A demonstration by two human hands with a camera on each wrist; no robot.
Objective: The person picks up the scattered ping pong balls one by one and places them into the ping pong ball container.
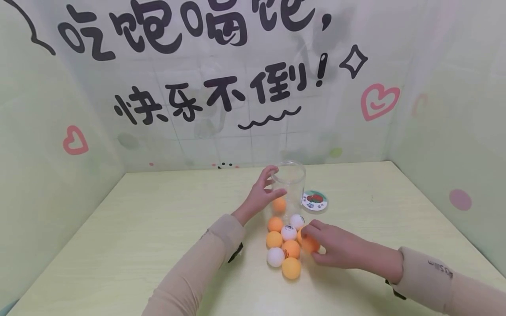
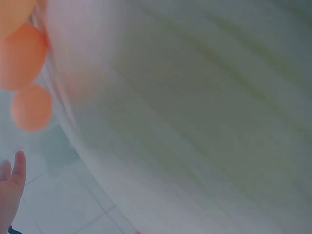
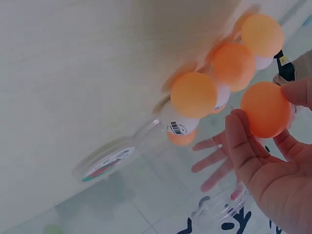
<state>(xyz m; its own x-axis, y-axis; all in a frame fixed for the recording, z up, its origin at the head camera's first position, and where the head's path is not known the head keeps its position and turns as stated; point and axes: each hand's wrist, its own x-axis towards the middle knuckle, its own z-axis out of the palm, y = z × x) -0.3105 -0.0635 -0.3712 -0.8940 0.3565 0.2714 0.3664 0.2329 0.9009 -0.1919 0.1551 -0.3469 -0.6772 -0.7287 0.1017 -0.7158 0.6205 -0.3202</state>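
Note:
My left hand (image 1: 258,197) holds the left side of a clear plastic jar (image 1: 294,188), thumb in front and fingers behind. The jar stands upright with its mouth uncovered. Low at its left side shows an orange table tennis ball (image 1: 279,204); I cannot tell whether it is inside. To the right, my right hand (image 1: 341,246) pinches an orange table tennis ball (image 3: 265,109) between thumb and fingers, just above the table. Several more orange balls (image 1: 291,268) and white balls (image 1: 275,257) lie clustered in front of the jar. The left wrist view shows few fingers.
A round, flat disc (image 1: 315,200) with a tomato picture, perhaps the jar's lid, lies right of the jar. Behind the pale wooden table (image 1: 158,245) stands a wall (image 1: 221,149) with black lettering, and side walls (image 1: 446,145) enclose it.

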